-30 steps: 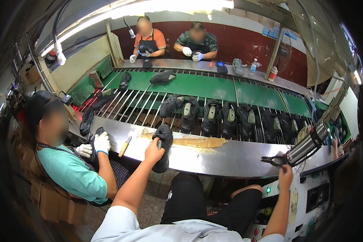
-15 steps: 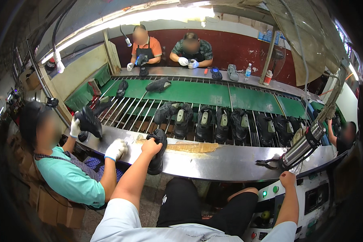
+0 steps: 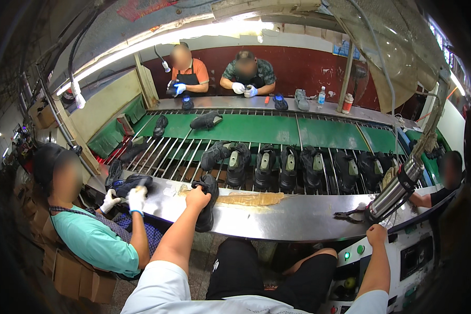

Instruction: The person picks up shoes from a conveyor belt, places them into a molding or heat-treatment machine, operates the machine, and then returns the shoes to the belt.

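My left hand (image 3: 197, 200) grips a black shoe (image 3: 208, 212) at its collar. The shoe stands at the near edge of the metal bench, its toe end hanging past the edge toward me. My right hand (image 3: 376, 235) is closed in a fist by the bench's right front edge, just below a steel thermos (image 3: 395, 194); what it holds, if anything, is hidden. Pliers (image 3: 349, 215) lie on the bench beside the thermos. A row of black shoes (image 3: 265, 166) with pale green inserts stands on the rollers beyond.
A worn strip of brown tape (image 3: 251, 199) sticks to the metal bench (image 3: 277, 219). At left, a co-worker in white gloves (image 3: 137, 199) handles a black shoe (image 3: 128, 184). Two people work across the green conveyor (image 3: 267, 126). A control panel (image 3: 371, 261) stands below my right arm.
The left co-worker has lowered a raised black shoe onto the bench, both gloves now near it. The person in orange has lifted a shoe. My hands keep nearly the same places.
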A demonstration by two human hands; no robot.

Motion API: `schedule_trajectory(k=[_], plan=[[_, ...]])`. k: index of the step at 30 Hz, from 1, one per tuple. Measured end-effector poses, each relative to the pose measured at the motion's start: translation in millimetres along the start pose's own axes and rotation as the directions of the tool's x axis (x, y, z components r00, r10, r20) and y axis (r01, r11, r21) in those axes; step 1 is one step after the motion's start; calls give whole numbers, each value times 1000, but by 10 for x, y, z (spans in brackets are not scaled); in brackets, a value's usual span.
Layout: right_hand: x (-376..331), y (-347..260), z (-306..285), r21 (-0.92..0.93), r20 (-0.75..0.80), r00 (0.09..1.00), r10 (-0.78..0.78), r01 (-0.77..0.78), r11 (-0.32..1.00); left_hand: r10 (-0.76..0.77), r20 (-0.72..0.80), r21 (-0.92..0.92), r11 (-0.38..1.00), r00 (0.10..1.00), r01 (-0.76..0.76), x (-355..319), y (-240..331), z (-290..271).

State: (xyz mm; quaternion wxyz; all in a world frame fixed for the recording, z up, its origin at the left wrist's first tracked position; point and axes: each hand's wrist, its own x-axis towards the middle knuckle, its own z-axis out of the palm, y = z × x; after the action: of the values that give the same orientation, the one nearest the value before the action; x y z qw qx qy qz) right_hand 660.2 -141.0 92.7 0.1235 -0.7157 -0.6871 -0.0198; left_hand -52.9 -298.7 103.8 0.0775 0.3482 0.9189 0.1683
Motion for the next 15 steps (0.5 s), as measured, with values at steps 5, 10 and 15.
schedule_trajectory(k=[5,10,15], plan=[[16,29,35,16,17,999,46,-46,999,10,11,12,1000,1000,-10,-48,44,-44],[39,126,174,-80,-1,998,64,-64,995,7,10,19,1000,1000,-7,-74,63,-32],[7,53,141,-62,-16,1000,-3,2,998,-2,15,37,999,1000,2,-76,-8,-5]])
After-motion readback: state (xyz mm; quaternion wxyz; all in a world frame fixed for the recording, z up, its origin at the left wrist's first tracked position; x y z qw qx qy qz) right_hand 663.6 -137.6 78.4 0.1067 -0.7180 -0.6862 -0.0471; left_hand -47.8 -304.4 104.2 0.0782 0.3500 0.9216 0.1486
